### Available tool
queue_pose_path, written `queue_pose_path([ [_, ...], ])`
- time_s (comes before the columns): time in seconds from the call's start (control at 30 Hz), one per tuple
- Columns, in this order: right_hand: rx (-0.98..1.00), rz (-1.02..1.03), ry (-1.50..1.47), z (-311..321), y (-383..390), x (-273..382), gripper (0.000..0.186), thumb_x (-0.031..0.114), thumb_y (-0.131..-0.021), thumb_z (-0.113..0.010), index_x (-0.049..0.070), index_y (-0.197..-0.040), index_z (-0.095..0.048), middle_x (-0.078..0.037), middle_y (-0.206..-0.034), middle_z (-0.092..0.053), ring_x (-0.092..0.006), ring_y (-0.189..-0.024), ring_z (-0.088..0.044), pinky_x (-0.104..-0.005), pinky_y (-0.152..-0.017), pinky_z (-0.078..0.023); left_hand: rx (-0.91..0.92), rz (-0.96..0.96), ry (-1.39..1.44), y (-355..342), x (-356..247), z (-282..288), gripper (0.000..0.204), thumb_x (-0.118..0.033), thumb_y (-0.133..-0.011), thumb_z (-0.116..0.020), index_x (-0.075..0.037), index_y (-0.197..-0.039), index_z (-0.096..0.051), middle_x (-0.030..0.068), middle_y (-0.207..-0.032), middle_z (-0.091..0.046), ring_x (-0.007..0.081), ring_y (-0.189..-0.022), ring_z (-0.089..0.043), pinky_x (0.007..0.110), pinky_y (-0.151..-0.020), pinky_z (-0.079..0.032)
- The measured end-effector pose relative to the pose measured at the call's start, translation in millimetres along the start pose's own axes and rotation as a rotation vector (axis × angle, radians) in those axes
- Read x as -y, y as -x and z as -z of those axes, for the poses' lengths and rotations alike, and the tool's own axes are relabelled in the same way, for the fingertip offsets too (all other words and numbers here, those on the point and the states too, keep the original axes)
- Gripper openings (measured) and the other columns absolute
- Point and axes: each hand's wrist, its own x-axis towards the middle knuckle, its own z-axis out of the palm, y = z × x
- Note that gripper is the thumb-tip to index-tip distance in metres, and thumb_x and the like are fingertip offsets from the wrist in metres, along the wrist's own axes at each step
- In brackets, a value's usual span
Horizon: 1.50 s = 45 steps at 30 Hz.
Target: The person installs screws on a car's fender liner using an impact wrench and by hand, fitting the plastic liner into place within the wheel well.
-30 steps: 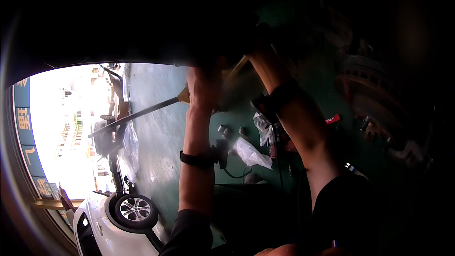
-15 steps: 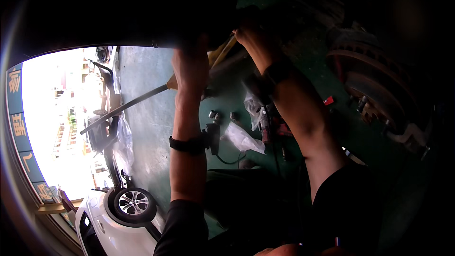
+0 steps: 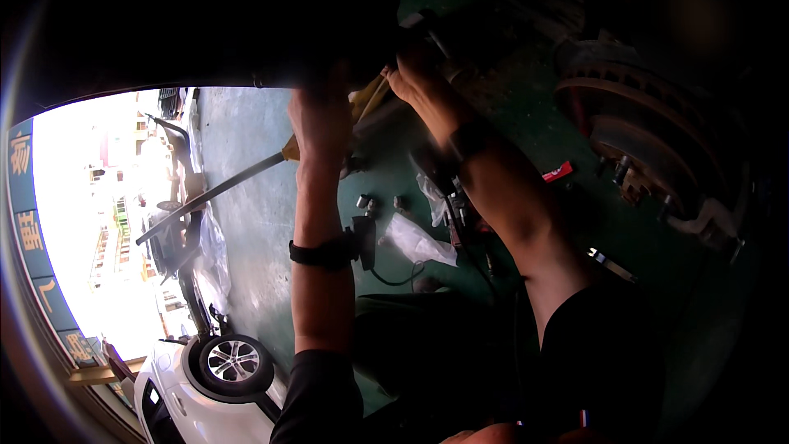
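Both my arms reach up into the dark underside of a vehicle. My left hand is raised in front of a yellow jack with a long dark handle; its fingers vanish into shadow. My right hand is higher and to the right, beside the yellow frame, with curled fingers partly hidden; what they hold cannot be made out. Dark straps with attached units circle both forearms.
A rusty brake disc is at right. Below lie sockets, a plastic bag, a red packet and a wrench on the green floor. A white car stands at left by the bright doorway.
Both hands have shifted up and leftward in the picture since a second ago, along with much of the surroundings. The right hand has dipped slightly in the last half second.
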Motion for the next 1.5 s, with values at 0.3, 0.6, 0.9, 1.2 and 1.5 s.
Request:
queue_pose_path([
  [0.3, 0.024, -0.042, 0.020, 5.0, 3.2, -8.8, 0.021, 0.015, -0.103, -0.043, 0.013, -0.084, -0.054, 0.003, -0.064, -0.045, -0.0069, -0.049, -0.033, -0.0232, -0.045, -0.024, -0.008, 0.013, 0.048, 3.6, 11.6, 2.2, 0.040, -0.033, -0.098, -0.065, 0.006, -0.107, -0.067, 0.0126, -0.082, -0.071, 0.0195, -0.076, -0.073, 0.033, -0.062, -0.062],
  [0.6, -0.290, 0.393, 1.453, 26.3, -57.7, -59.3, 0.017, 0.018, -0.098, -0.053, 0.004, -0.100, -0.062, -0.009, -0.093, -0.066, -0.0238, -0.080, -0.064, -0.0358, -0.069, -0.052, -0.062, 0.029, -0.020, 4.0, 21.5, 7.5, 0.046, -0.034, -0.094, -0.068, 0.005, -0.119, -0.063, 0.0162, -0.093, -0.071, 0.0225, -0.080, -0.072, 0.035, -0.059, -0.064],
  [0.9, -0.399, 0.934, 1.802, 39.5, -40.4, -40.3, 0.017, 0.016, -0.093, -0.054, 0.003, -0.101, -0.064, -0.017, -0.093, -0.070, -0.0316, -0.083, -0.070, -0.0417, -0.071, -0.057, -0.070, -0.057, -0.127, 9.9, 8.5, 7.1, 0.040, -0.034, -0.097, -0.066, 0.005, -0.108, -0.065, 0.0170, -0.084, -0.071, 0.0220, -0.079, -0.072, 0.034, -0.051, -0.057],
  [1.2, -0.115, 0.781, 1.657, 69.4, -62.8, -28.8, 0.017, 0.009, -0.093, -0.052, 0.002, -0.103, -0.063, -0.018, -0.097, -0.070, -0.0324, -0.086, -0.069, -0.0406, -0.074, -0.057, -0.008, -0.063, 0.019, 3.0, -4.6, 5.2, 0.051, -0.038, -0.095, -0.066, 0.010, -0.113, -0.062, 0.0193, -0.096, -0.071, 0.0261, -0.085, -0.072, 0.039, -0.067, -0.065],
  [1.5, -0.077, 0.247, 1.516, 49.9, -25.9, -24.0, 0.022, 0.010, -0.095, -0.051, 0.003, -0.113, -0.062, -0.020, -0.109, -0.068, -0.0340, -0.098, -0.068, -0.0426, -0.083, -0.055, 0.050, 0.021, 0.123, 4.4, 11.3, 13.5, 0.048, -0.037, -0.095, -0.065, 0.008, -0.110, -0.066, 0.0190, -0.094, -0.072, 0.0247, -0.083, -0.072, 0.037, -0.068, -0.064],
])
